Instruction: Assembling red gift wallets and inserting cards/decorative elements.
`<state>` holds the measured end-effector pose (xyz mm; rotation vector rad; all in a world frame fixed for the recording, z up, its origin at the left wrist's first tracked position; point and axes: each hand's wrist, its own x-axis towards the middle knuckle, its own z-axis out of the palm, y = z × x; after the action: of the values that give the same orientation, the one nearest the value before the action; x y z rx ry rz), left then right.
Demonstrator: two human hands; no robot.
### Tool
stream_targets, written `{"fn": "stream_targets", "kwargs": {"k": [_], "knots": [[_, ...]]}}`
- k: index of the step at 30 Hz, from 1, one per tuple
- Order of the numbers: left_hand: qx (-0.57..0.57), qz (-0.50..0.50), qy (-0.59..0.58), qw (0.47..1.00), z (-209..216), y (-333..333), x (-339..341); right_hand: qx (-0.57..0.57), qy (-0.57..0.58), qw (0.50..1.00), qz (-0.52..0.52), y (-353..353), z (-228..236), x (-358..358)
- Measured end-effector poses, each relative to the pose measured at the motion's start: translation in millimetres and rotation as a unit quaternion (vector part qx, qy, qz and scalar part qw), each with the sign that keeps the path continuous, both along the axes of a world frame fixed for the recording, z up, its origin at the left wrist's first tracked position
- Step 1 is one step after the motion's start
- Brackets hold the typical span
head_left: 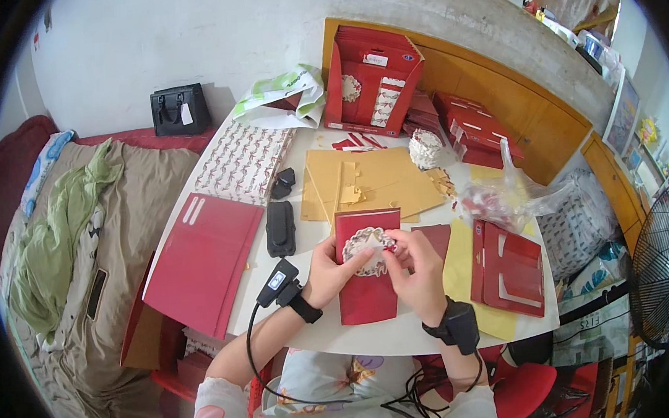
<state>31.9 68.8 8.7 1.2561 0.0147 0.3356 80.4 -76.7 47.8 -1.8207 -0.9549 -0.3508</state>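
Observation:
Near the table's front edge lies a tall red card (367, 305) with a round, scalloped paper wreath cut-out (365, 266) on its upper half. My left hand (328, 277) comes over the card's left side, thumb pressed on the wreath, its other fingers mostly hidden. From the right, my right hand (419, 271) pinches at the wreath's upper right edge, beside a small white piece. What sits between those fingertips is too small to make out. Both wrists wear black straps with devices.
Large red sheets (207, 259) lie left, beside a printed wreath stack (243, 162) and a black case (280, 229). Behind are brown card sheets (371, 178), a white cut-out stack (425, 149) and a red box (367, 119). Red pockets (518, 270) lie right; a fan (663, 265) stands beyond.

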Motion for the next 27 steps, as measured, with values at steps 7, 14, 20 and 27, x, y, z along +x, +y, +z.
{"fn": "stream_targets", "kwargs": {"k": [7, 14, 20, 27], "knots": [[-0.072, 0.039, 0.025, 0.996, 4.4, 1.2, -1.0, -0.011, -0.101, 0.992, -0.077, -2.2, -0.8, -1.2], [-0.074, 0.005, -0.025, 0.997, 2.7, 4.6, -0.7, -0.006, 0.160, 0.982, 0.099, -6.5, -19.8, -10.7], [0.041, 0.021, -0.135, 0.990, -10.8, 5.1, 6.1, -0.132, -0.237, 0.954, -0.126, -3.6, 12.0, -13.5], [-0.001, -0.063, -0.047, 0.997, -4.7, -2.9, -3.7, -0.206, -0.288, 0.933, -0.059, 12.2, 3.4, -20.4]]}}
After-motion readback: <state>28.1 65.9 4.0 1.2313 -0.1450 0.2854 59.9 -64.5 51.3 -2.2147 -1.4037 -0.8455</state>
